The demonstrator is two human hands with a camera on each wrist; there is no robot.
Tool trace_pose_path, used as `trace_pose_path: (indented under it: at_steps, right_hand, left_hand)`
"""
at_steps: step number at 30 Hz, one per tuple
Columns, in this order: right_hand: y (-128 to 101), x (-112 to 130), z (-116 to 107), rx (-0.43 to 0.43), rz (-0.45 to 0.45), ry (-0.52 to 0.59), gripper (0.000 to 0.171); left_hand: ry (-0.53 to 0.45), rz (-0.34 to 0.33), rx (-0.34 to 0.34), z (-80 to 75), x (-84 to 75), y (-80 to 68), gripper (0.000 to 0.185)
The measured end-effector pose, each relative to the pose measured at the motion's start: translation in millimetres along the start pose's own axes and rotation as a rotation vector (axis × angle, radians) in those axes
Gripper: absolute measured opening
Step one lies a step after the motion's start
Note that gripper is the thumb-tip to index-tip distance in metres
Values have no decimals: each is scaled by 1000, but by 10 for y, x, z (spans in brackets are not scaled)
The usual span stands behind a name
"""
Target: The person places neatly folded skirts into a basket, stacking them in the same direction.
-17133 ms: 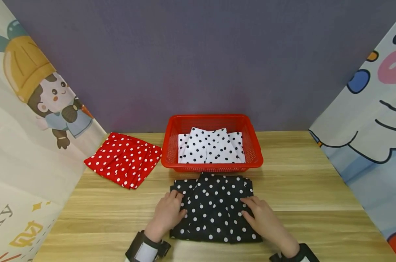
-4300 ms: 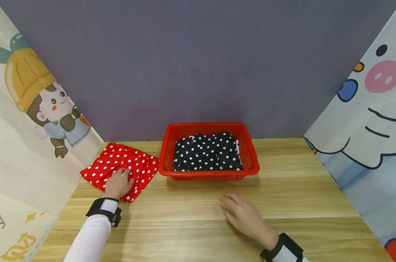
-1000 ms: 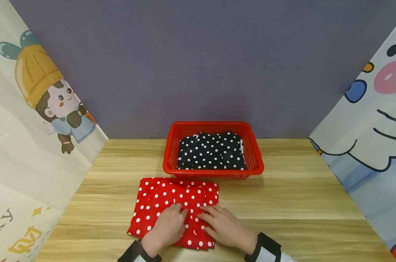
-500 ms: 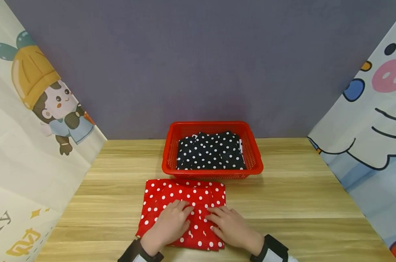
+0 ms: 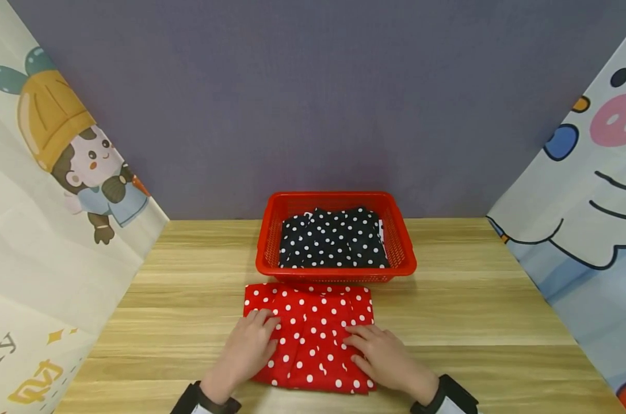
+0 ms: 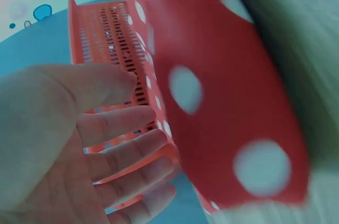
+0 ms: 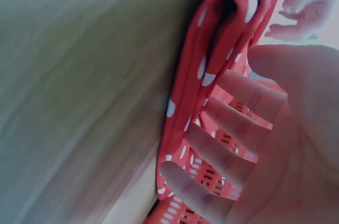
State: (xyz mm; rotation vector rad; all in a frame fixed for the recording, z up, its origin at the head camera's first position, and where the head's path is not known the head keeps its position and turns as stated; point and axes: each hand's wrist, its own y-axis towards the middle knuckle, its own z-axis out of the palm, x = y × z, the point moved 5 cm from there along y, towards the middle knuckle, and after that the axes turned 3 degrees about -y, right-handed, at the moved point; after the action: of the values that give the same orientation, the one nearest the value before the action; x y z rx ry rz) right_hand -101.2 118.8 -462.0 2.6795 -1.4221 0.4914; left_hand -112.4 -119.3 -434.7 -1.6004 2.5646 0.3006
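Note:
A folded red cloth with white dots lies flat on the table in front of the red basket. At its left side my left hand rests with the fingers over the edge. My right hand touches the opposite side, fingertips on the fabric. In the left wrist view the fingers are extended beside the cloth's edge. Stacked fold layers of the red cloth show in the right wrist view, the fingers loosely spread along them. A folded black cloth with white dots lies inside the basket.
A sliver of white cloth peeks out beside the black one in the basket. Behind the wooden table stands a grey panel. Printed curtains hang on the left and right.
The black cloth has gone from the table into the basket, over the white one. The red cloth has come from the far left to the front, lately sliding right; my left hand shifted left.

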Motion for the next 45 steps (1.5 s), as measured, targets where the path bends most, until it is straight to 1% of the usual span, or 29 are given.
trace_pose_path:
  at_steps: [4,9,11,14,18,23,27,33,37,41,45]
  right_hand:
    - [-41,-78,-33,3,36,23,35]
    - [-87,-157,-60,-5,60,41,37]
    - [-111,-185,-65,-6,69,48,38]
    - [-147,-232,-72,-9,90,53,40]
    - [-200,-286,-101,-38,108,70,40]
    - [-253,-345,-125,-74,129,72,38]
    - [-279,-380,-121,-99,141,53,37]
    - [-274,-397,-112,-107,149,39,38]
    - [-241,-388,-128,-116,144,34,39]
    - [-194,-390,-181,-154,151,8,38]
    - [-152,-447,-245,-202,203,-37,40]
  left_hand:
    - [-10,-7,15,10,36,-37,45]
    - [-23,-10,70,103,28,-47,45]
    - [-29,-4,82,139,4,-46,45]
    - [-36,17,79,182,-49,-43,44]
    - [-60,29,80,232,-123,-26,44]
    - [-99,2,116,281,-202,13,46]
    - [-103,-12,128,305,-245,28,47]
    - [-110,-11,114,290,-255,46,44]
    - [-115,-12,91,262,-240,81,42]
    - [-95,-17,29,242,-209,144,40]
    - [-97,-32,-22,225,-167,228,39]
